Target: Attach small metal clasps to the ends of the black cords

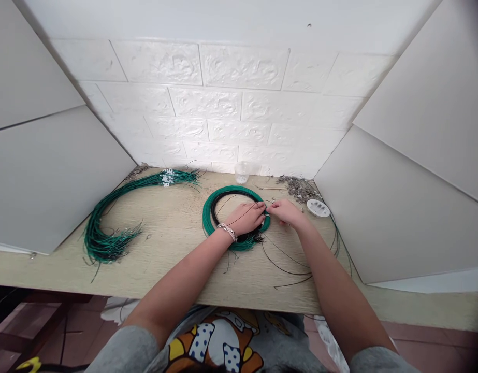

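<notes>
A round coil of green wire point(209, 207) lies on the wooden table, with black wire point(214, 210) along its inner side. My left hand point(246, 217) reaches across the coil, its fingers closed together at the right edge. Just to the right, my right hand point(287, 212) pinches a thin dark wire near the left fingertips. A fine strand arches over the back of my left hand. Loose dark wire ends point(285, 271) trail from the coil toward my right forearm. What lies under the left palm is hidden.
A bundle of green wires point(102, 217) with white connectors point(168, 177) curves across the left side. At the back stand a clear plastic cup point(242, 173) and a pile of scraps point(299, 187). A white round piece point(318, 208) lies right. Grey panels point(409, 207) flank the table.
</notes>
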A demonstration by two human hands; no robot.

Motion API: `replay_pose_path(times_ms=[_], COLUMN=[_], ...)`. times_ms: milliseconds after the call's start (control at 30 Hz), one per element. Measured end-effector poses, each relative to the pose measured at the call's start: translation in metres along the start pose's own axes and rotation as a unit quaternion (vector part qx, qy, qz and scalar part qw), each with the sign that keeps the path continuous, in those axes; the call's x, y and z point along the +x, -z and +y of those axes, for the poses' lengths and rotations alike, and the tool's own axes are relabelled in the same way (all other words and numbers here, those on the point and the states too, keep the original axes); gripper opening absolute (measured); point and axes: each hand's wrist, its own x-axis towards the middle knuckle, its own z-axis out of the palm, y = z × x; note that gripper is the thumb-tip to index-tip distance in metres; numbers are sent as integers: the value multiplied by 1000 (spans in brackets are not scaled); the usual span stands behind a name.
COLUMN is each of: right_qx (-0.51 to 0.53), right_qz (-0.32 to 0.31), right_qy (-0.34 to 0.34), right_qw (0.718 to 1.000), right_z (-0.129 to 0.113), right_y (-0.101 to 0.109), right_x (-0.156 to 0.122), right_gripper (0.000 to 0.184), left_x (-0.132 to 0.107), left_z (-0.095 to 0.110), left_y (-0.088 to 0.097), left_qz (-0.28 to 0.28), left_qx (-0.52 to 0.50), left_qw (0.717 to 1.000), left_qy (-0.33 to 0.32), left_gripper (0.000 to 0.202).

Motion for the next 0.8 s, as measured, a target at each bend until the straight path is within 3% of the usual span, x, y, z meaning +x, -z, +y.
replay_pose_path(times_ms=[300,500,800], right_qx=[41,42,46], right_qz=[-17,22,21], right_qy=[-25,-22,-26], right_qw=[999,999,998], right_z=[1,4,8], right_y=[-1,-4,-9], right_x=[1,7,13], right_gripper=[13,19,18], left_x=[1,1,1], left_z=[0,-1,0], left_y=[1,-1,1], left_qz=[-9,-4,-8], left_qx=[-5,2,-4], left_qw=[1000,1000,1000], left_qy=[1,-2,5], left_gripper=[41,42,42])
